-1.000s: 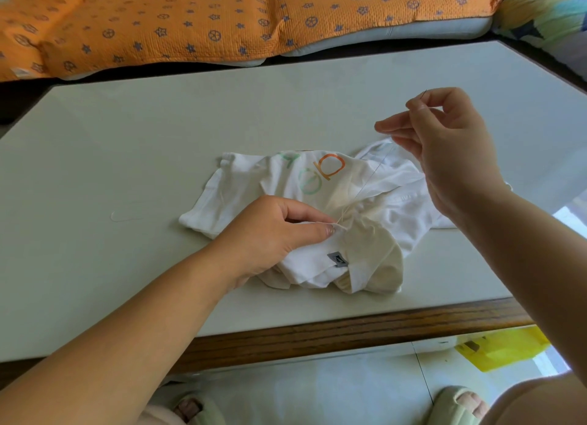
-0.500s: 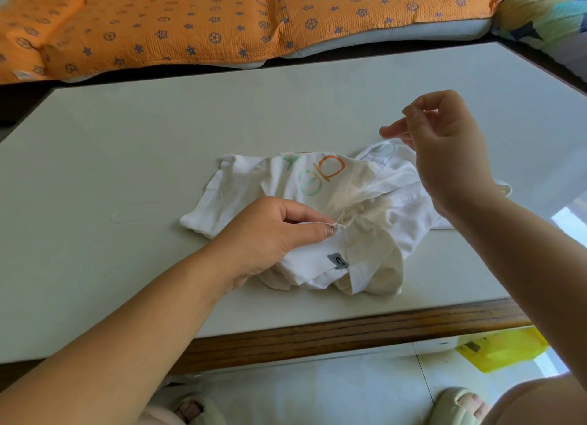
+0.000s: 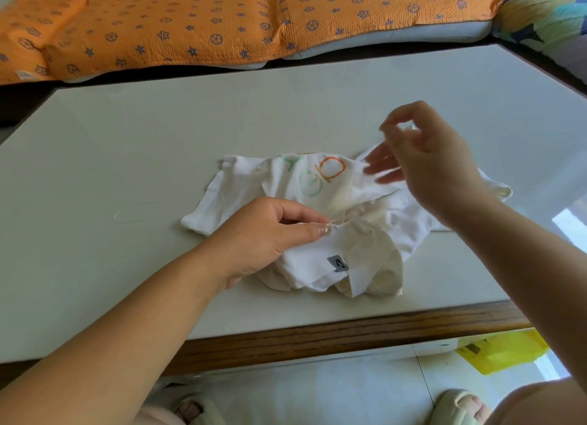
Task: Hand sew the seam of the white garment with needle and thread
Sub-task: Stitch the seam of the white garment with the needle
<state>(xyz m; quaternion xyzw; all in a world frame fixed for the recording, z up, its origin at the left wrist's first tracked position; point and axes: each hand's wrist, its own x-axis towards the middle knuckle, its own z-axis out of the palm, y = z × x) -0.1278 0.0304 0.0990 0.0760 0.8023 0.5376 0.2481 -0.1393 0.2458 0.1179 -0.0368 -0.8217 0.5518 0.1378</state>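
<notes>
While the left hand (image 3: 270,230) pinched, the right hand (image 3: 435,160) blurred

As its thumb and forefinger clamped the seam of the white garment (image 3: 365,243), crumpled near the 6 o'clock edge of the tabletop (image 3: 158,138), the other hung at 2 o'clock, fingers curled; its grasp could not be told.

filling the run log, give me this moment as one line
left hand: pinches white garment | right hand: above garment, motion-blurred, grip unclear

daylight was bright and even; pale glare lay on the desk (image 3: 524,113) at right. right hand (image 3: 438,170) was motion-blurred, left hand (image 3: 270,230) sharp. wide-angle lens bowed desk edges.
</notes>
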